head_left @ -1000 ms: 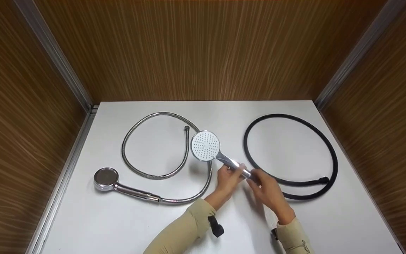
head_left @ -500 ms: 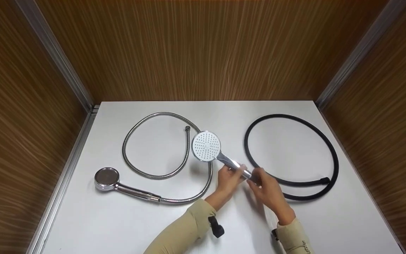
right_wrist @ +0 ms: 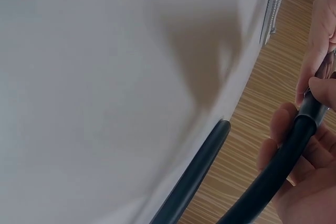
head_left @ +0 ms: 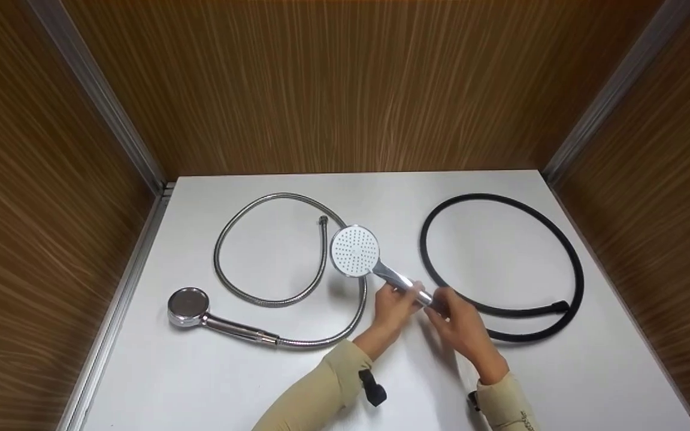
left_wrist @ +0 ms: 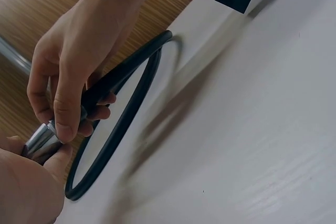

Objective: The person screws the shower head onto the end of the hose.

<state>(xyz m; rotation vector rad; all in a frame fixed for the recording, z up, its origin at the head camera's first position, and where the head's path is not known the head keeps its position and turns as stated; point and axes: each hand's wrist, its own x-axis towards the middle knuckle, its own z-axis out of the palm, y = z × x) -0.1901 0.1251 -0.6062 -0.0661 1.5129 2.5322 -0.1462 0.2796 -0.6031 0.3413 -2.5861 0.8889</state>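
In the head view, a chrome shower head (head_left: pixel 355 251) with a white, dotted face is held above the table, its face up. My left hand (head_left: pixel 392 312) grips its chrome handle near the lower end. At that end, my right hand (head_left: pixel 460 323) pinches the end fitting of a black shower hose (head_left: pixel 578 269). The right wrist view has the dark fitting (right_wrist: pixel 312 109) meeting the handle's end, with fingers and thumb round it. In the left wrist view, the chrome handle end (left_wrist: pixel 42 142) and the hose lie in line between both hands.
A second chrome shower head (head_left: pixel 189 304) lies at the left of the white table (head_left: pixel 201 383), joined to a coiled metal hose (head_left: pixel 218 257). That hose passes beneath the held shower head. Wood-grain walls (head_left: pixel 345 90) stand at the back and both sides.
The whole head view has shifted slightly, so everything sits a little further right. Both hands keep their hold on the shower head's handle and the black hose's end, with no clear movement between them.
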